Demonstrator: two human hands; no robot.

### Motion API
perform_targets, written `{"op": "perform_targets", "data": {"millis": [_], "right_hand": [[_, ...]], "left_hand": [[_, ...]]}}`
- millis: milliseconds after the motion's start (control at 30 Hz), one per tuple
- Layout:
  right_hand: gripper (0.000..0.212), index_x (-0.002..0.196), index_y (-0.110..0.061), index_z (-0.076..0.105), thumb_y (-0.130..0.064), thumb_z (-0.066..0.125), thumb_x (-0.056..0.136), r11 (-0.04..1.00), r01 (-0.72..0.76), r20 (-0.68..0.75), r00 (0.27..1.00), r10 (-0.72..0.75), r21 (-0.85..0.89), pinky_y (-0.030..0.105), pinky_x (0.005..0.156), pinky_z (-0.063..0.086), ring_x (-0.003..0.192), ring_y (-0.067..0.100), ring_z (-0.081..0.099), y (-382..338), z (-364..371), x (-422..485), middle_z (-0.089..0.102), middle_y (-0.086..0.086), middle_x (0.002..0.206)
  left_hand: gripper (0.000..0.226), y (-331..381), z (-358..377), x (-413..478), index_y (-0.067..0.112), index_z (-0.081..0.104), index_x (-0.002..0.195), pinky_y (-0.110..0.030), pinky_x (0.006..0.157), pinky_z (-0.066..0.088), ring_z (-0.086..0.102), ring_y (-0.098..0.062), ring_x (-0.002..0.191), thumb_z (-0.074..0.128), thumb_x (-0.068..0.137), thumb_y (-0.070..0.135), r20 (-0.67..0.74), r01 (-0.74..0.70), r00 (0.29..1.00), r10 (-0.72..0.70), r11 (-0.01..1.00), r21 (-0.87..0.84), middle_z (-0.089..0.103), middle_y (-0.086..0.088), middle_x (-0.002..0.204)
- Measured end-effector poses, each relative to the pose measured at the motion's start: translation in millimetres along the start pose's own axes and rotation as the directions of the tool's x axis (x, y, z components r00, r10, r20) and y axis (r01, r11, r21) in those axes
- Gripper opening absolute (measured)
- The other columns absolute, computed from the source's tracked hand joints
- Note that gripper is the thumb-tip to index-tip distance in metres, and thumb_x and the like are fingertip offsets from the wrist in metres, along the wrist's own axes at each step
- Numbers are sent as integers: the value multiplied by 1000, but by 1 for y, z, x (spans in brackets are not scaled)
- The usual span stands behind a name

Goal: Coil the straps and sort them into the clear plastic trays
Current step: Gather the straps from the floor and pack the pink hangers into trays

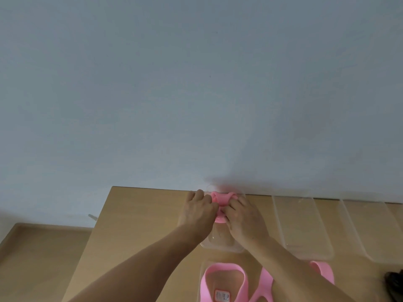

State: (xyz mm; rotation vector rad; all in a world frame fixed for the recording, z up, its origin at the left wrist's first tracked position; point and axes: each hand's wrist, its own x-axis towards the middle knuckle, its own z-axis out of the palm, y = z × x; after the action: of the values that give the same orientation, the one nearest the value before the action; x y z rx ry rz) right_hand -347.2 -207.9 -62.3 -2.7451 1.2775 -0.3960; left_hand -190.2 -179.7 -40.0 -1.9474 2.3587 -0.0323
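A coiled pink strap (220,200) sits at the far end of a clear plastic tray (220,247) on the wooden table. My left hand (199,209) and my right hand (243,216) both grip this coil from either side, fingers curled on it. More loose pink strap (224,280) lies near the table's front edge, looped around a small label, with another stretch (322,270) farther right behind my right forearm.
Two more clear trays (303,227) (370,232) lie side by side to the right, nothing visible in them. A dark object (394,284) shows at the right edge. The table (139,225) stands against a pale blue wall; lower wood-coloured floor (39,253) is to the left.
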Motion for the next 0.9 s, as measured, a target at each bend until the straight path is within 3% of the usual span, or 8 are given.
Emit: {"op": "perform_targets", "data": {"millis": [100,233,300,367,633,700,800,900], "right_hand": [[22,67,-22,70,-18,88,55,997,-30,5,1000,30,-68,33,64,53,81,24,66,-3,-5,1,66,-4,75],[27,70,-23,69,-18,90,53,991,-88,25,996,91,-99,31,64,52,82,22,67,-1,-4,1,68,-5,79],[25,74,-24,71,-19,89,56,989,-121,38,991,125,-84,31,66,51,84,22,67,-1,-2,1,69,-6,84],[22,76,-24,71,-20,87,61,986,-146,40,988,149,-75,32,66,52,85,22,65,-2,0,1,68,-5,86],[26,81,-26,73,-21,89,61,979,-190,31,982,188,75,33,67,53,81,22,63,3,-5,-3,63,-4,86],[21,89,-25,72,-21,83,71,975,-194,61,980,188,110,33,75,50,91,22,63,3,-5,-2,65,-6,95],[23,106,-27,68,-26,70,83,972,-202,101,976,191,117,31,87,43,105,19,57,5,-5,-2,63,-9,111],[30,116,-30,64,-29,64,86,976,-190,122,977,177,107,30,93,42,110,16,55,5,-7,-5,59,-12,121]], "left_hand": [[29,3,1,1,24,59,53,-30,58,45,50,-20,59,85,45,14,-41,-30,999,31,999,18,50,5,57],[28,4,4,7,23,57,52,-29,56,40,47,-20,54,80,45,9,-53,-52,997,54,998,29,48,5,56],[14,3,6,7,22,63,69,-33,64,37,53,-22,62,77,67,18,5,-3,1000,3,1000,-31,58,4,65],[9,6,11,8,22,61,97,-34,74,28,56,-24,83,53,93,24,98,90,992,-82,993,-78,65,1,91],[47,8,8,-1,18,42,137,-38,101,29,52,-27,106,45,95,37,95,124,989,-115,988,-95,63,-1,112],[41,10,1,-8,21,56,123,-40,100,35,56,-28,100,60,84,33,-33,79,996,-83,993,-89,63,-1,104],[21,11,2,-14,24,72,81,-43,86,52,63,-27,85,80,61,23,-191,-32,981,15,996,-81,67,-1,87],[20,9,3,-13,24,73,74,-39,79,55,66,-25,80,84,57,22,-191,-23,982,0,993,-117,69,1,84]]}}
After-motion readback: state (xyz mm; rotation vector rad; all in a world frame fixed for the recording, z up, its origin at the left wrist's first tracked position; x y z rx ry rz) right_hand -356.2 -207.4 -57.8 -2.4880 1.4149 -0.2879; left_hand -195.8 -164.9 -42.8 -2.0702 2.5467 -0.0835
